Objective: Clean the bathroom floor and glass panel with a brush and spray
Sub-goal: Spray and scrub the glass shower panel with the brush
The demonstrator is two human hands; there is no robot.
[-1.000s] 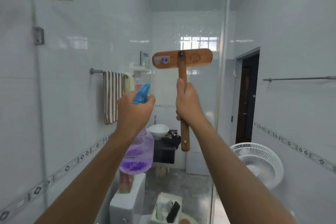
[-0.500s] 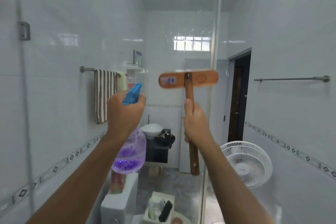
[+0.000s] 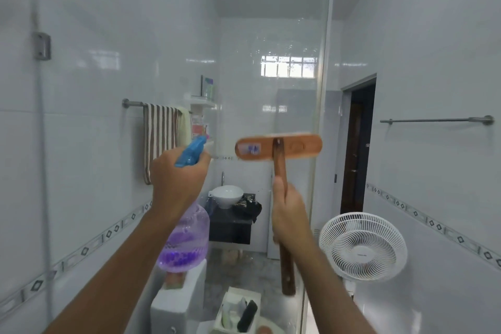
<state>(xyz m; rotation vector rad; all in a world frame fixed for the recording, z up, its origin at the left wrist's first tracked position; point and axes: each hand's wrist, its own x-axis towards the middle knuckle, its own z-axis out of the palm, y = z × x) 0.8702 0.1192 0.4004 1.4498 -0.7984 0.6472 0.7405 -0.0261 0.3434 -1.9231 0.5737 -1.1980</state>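
A clear glass panel (image 3: 271, 35) stands in front of me, hung from a steel rail at the top, with small droplets near its upper middle. My right hand (image 3: 290, 211) grips the handle of a wooden brush (image 3: 279, 147), whose flat head lies crosswise against the glass at about chest height. My left hand (image 3: 179, 182) holds a spray bottle (image 3: 187, 244) with a blue trigger head and purple liquid in its clear body, its nozzle aimed at the glass.
Behind the glass are a striped towel (image 3: 160, 138) on a bar, a white basin (image 3: 226, 194) on a dark cabinet, and a toilet tank (image 3: 176, 306). A white fan (image 3: 362, 245) stands at the right by a dark doorway (image 3: 356, 149).
The brush has slid down the glass from near the window's height to chest height, my right hand going down with it. The spray bottle has stayed at about the same place.
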